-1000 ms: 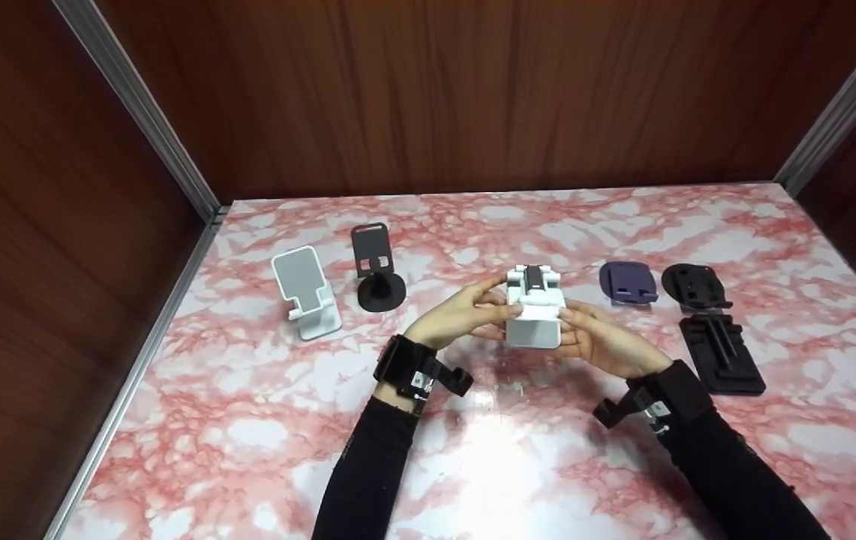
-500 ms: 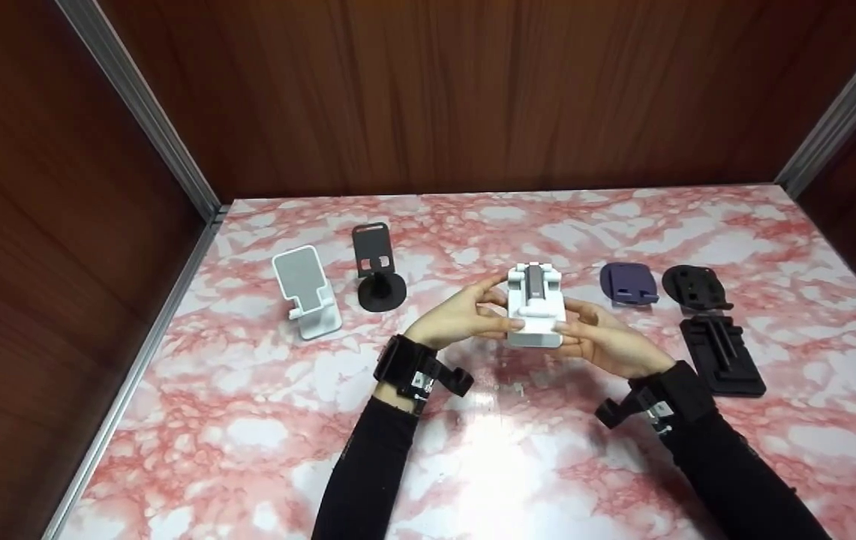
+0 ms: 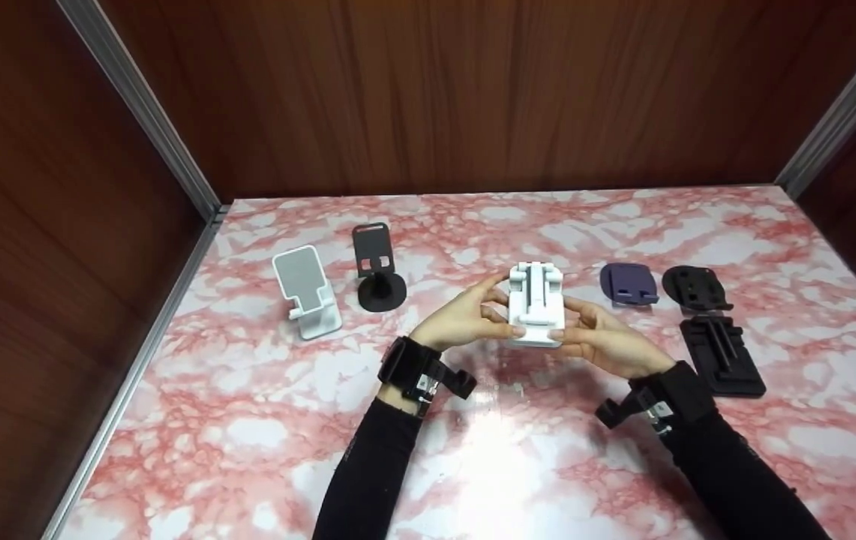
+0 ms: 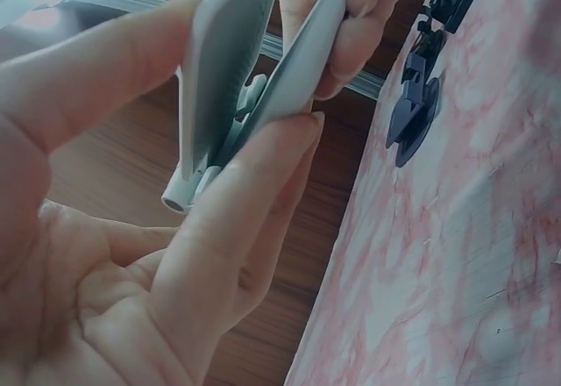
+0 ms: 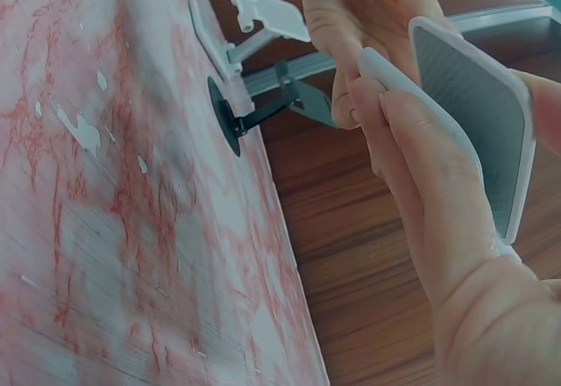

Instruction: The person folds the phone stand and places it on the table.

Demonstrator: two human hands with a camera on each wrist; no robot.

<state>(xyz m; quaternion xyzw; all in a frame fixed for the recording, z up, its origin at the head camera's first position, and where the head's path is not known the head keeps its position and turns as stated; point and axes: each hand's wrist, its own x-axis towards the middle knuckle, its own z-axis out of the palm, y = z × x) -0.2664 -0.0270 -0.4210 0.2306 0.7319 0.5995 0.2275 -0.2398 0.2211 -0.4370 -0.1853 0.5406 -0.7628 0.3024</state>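
Observation:
A white folding phone stand (image 3: 537, 304) is held up over the table between both hands. My left hand (image 3: 465, 316) grips its left side and my right hand (image 3: 608, 341) its right side, thumbs on the near end and fingers beneath. In the left wrist view, the stand's two plates (image 4: 302, 57) lean toward each other with a narrow wedge between them, joined at a hinge. From the right wrist view, the grey-padded inner face (image 5: 473, 123) of one plate shows, with my right fingers (image 5: 429, 149) flat along the other plate.
Left on the marbled table (image 3: 247, 435) stand an unfolded white phone stand (image 3: 301, 281) and an unfolded black one (image 3: 375, 262). To the right lie a folded purple stand (image 3: 629, 283), a folded round-based black one (image 3: 695, 287) and a flat black one (image 3: 722, 356). Wood panels (image 3: 473, 97) enclose the table.
The held stand has folded further: its lower grey-white face has disappeared from the head view and its plates lie closer together. Both thumbs have slid down toward its near end.

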